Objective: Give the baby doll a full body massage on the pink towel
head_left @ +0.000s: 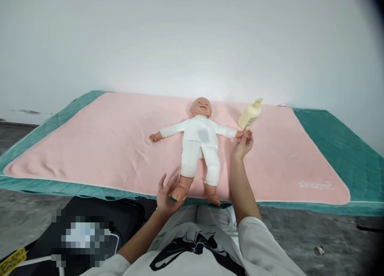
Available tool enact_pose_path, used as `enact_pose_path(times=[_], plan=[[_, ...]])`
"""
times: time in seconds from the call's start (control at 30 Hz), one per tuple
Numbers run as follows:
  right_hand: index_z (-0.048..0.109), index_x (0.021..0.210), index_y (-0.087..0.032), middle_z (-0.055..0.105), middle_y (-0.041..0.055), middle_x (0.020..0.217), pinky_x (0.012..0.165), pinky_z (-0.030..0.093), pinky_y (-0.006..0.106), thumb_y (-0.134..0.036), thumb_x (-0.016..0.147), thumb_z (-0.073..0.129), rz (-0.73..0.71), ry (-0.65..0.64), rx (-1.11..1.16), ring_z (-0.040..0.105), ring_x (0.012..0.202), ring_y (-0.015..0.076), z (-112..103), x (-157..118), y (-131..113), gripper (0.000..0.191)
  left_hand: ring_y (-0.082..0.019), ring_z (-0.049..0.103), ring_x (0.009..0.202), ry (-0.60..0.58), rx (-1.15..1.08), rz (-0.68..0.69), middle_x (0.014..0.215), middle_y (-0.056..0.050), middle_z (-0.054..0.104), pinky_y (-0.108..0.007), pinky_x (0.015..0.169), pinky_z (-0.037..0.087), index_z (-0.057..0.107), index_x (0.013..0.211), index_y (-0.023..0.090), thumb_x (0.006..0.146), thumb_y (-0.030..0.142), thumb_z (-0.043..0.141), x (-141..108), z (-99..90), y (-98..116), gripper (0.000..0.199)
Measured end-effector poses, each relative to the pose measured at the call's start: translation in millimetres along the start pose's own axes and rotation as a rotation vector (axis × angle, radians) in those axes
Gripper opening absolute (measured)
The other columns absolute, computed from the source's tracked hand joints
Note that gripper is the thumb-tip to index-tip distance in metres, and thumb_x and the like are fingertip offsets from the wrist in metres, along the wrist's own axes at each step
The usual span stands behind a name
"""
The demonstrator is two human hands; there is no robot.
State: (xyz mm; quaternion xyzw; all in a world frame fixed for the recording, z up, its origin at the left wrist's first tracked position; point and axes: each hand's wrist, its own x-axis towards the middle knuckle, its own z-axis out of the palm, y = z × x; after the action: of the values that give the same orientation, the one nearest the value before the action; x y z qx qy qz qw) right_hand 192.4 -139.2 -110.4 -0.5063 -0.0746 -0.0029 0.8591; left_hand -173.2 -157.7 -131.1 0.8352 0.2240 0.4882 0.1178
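A baby doll (200, 128) in a white outfit lies on its back on a pink mat (120, 140), head toward the wall and arms spread. My right hand (243, 146) has its fingers closed on the doll's hand at the right. Beside the doll's bare foot on the left is my left hand (169, 194), its fingers apart and curved around the foot's outer side; whether it presses on the foot is unclear. A pale yellow pump bottle (249, 115) stands tilted just beyond my right hand.
The pink mat covers a green padded surface (345, 136) that reaches the white wall. Below its front edge at the left is a black chair (120, 220) with a blurred item and a white cable. A small scrap (319, 250) lies on the grey floor.
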Motion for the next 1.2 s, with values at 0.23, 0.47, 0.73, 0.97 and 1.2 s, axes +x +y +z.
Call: enact_pose_path(times=[0.23, 0.47, 0.73, 0.97, 1.2], plan=[[0.044, 0.127, -0.017, 0.053, 0.0138, 0.141, 0.106, 0.047, 0.041, -0.037, 0.089, 0.047, 0.142, 0.013, 0.015, 0.059, 0.125, 0.0174, -3.0, 7.7, 9.2, 0.043, -0.033, 0.061, 0.120, -0.042, 0.096, -0.021, 0.115, -0.013, 0.071, -0.055, 0.102, 0.048, 0.041, 0.145, 0.017, 0.086, 0.036, 0.061, -23.6, -5.9, 2.6, 0.065], [0.047, 0.124, -0.019, 0.058, 0.0104, 0.136, 0.105, 0.048, 0.037, -0.031, 0.088, 0.048, 0.157, 0.030, 0.023, 0.060, 0.123, 0.0164, -2.9, 8.2, 11.9, 0.038, -0.029, 0.063, 0.118, -0.175, 0.132, -0.094, 0.124, -0.012, 0.068, -0.049, 0.101, 0.050, 0.041, 0.145, 0.019, 0.086, 0.029, 0.062, -32.3, -12.7, 0.3, 0.063], [0.049, 0.123, -0.018, 0.060, 0.0096, 0.132, 0.104, 0.049, 0.038, -0.031, 0.087, 0.051, 0.153, 0.036, -0.012, 0.061, 0.120, 0.0166, -3.5, 9.3, 13.0, 0.038, -0.029, 0.062, 0.119, -0.176, 0.080, -0.127, 0.127, -0.011, 0.066, -0.049, 0.104, 0.050, 0.041, 0.146, 0.021, 0.086, 0.027, 0.063, -36.3, -13.7, -2.2, 0.065], [0.056, 0.115, -0.013, 0.061, 0.0129, 0.128, 0.104, 0.050, 0.040, -0.039, 0.082, 0.061, 0.141, 0.038, -0.050, 0.060, 0.121, 0.0215, -3.5, 7.1, 9.6, 0.042, -0.029, 0.063, 0.117, -0.011, -0.069, -0.210, 0.123, -0.014, 0.066, -0.046, 0.094, 0.057, 0.050, 0.134, 0.018, 0.086, 0.024, 0.065, -44.3, -10.5, -4.4, 0.051], [0.059, 0.121, -0.015, 0.062, 0.0123, 0.128, 0.107, 0.047, 0.045, -0.043, 0.083, 0.065, -0.196, -0.179, -0.113, 0.060, 0.121, 0.0223, 7.1, -16.7, -18.8, 0.048, -0.029, 0.064, 0.115, 0.158, -0.145, -0.325, 0.125, -0.017, 0.063, -0.044, 0.092, 0.057, 0.051, 0.131, 0.014, 0.089, 0.026, 0.061, -12.1, 0.4, -1.4, 0.044]])
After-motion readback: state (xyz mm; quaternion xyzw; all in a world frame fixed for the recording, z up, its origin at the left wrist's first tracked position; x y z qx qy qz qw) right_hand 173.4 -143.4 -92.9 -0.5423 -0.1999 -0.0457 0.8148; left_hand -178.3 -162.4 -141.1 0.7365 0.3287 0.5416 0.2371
